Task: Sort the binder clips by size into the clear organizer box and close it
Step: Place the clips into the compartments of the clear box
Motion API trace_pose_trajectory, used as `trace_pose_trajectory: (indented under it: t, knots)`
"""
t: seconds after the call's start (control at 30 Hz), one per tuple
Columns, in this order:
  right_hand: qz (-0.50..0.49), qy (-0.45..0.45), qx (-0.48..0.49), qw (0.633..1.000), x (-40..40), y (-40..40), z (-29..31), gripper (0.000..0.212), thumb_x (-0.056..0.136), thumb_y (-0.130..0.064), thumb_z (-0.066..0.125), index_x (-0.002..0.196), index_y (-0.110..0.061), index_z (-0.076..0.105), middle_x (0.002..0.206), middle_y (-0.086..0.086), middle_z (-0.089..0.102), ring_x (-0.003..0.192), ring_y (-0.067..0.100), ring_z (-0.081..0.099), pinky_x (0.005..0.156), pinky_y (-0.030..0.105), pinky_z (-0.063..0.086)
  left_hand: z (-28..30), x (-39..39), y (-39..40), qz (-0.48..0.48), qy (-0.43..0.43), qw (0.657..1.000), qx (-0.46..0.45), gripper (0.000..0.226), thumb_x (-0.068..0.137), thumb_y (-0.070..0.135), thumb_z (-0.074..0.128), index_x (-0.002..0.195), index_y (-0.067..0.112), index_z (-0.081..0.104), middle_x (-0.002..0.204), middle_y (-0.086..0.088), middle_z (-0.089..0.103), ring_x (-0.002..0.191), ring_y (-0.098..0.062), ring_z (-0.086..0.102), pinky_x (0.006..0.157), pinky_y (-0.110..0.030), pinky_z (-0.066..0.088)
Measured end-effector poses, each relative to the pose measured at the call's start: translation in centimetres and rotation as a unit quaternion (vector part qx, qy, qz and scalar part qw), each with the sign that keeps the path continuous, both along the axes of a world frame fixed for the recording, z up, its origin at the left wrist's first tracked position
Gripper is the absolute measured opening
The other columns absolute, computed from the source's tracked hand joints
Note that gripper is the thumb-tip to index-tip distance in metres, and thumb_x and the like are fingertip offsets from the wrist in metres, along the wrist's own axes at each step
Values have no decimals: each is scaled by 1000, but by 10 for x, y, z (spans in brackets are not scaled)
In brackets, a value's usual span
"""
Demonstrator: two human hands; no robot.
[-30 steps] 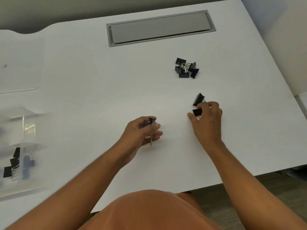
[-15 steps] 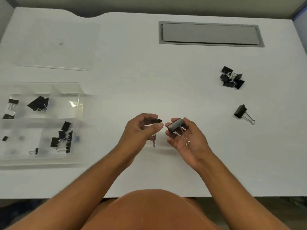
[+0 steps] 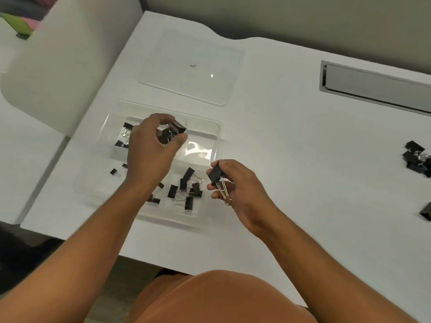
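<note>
The left hand point(image 3: 151, 150) hides part of the organizer box point(image 3: 217, 129), its fingers pinching one binder clip point(image 3: 178, 129) above it; the right hand point(image 3: 238, 185) grips another clip point(image 3: 215, 174) beside. A loose pile point(image 3: 417, 159) sits cut off at the worktop point(image 3: 303, 159) edge.

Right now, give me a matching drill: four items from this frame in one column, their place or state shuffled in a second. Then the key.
Items
1. clear lid
2. clip in left hand
3. clip in right hand
4. loose clip pile

Place or state
A. held at the organizer box's right edge, wire handles pointing down
B. on the desk at far right
C. flat on the desk behind the box
D. held over the box's far compartments

Pairs: 1-C, 2-D, 3-A, 4-B
</note>
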State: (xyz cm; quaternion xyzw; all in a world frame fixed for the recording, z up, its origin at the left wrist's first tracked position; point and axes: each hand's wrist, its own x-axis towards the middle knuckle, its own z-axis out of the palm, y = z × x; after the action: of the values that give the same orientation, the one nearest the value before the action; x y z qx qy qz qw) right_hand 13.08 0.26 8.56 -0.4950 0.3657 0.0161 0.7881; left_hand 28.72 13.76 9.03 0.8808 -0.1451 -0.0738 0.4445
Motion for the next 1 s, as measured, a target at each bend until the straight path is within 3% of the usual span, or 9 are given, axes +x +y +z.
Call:
trace_pose_trajectory:
  t: [0.1,0.23,0.33,0.43,0.57,0.7,0.83,0.93,1.0]
  knots:
    - [28,15,-17,999,17,15,-1,22,102,-30,63,112,-11,70,107,7,75,96,29,75,83,36,57,-19,31,9,-18,-32,995,93,38,87,44,80,122,34,67,122,7,65,129,-24,47,98,-38,44]
    - [44,18,-106,993,37,21,4,19,96,-28,74,109,-14,72,109,10,74,101,29,76,93,41,63,-34,42,21,-61,-25,982,177,27,90,41,77,115,31,75,148,10,55,138,-27,38,108,-51,31]
    - [59,-12,-221,974,61,21,18,20,93,-30,78,110,-21,70,107,-5,74,96,12,75,86,31,63,-34,31,36,-36,-35,989,141,17,92,34,72,109,34,74,139,10,58,133,-23,41,104,-44,32]
    - [89,-72,-352,929,94,25,28,23,92,-32,78,112,-28,66,110,-16,70,102,1,69,78,19,58,-34,9,49,-25,-50,992,111,13,94,27,69,105,32,73,128,9,61,128,-21,46,97,-40,34]
    - [140,-147,-472,858,138,31,9,32,87,-24,81,115,-24,65,119,-9,63,109,7,64,90,25,56,-37,-20,59,-28,-41,997,66,18,92,14,65,98,28,73,113,14,59,118,-15,50,97,-41,40]
    - [264,-121,-522,802,155,26,-21,41,82,-7,79,120,-18,68,125,-3,64,113,9,57,97,22,47,-38,-45,57,-57,-39,997,40,22,87,16,54,92,26,73,108,16,59,111,-12,49,95,-45,46]
    - [231,-124,-537,802,126,15,-25,40,82,5,68,114,-19,71,119,-6,66,109,1,57,94,2,36,-39,-60,45,-76,-47,996,23,23,86,13,53,91,24,73,105,13,60,105,-13,50,86,-48,50]
    - [165,-110,-544,815,79,-3,-21,32,88,0,65,110,-22,72,114,-13,65,104,-7,56,93,4,39,-35,-75,24,-104,-71,992,13,22,87,9,54,91,21,72,101,9,62,103,-14,53,88,-35,49]
    - [126,-86,-541,827,38,-22,-19,26,91,-3,65,108,-22,72,112,-12,67,106,-4,60,95,8,43,-27,-90,0,-139,-83,987,-7,21,88,6,55,93,18,72,100,6,63,102,-12,56,87,-21,45]
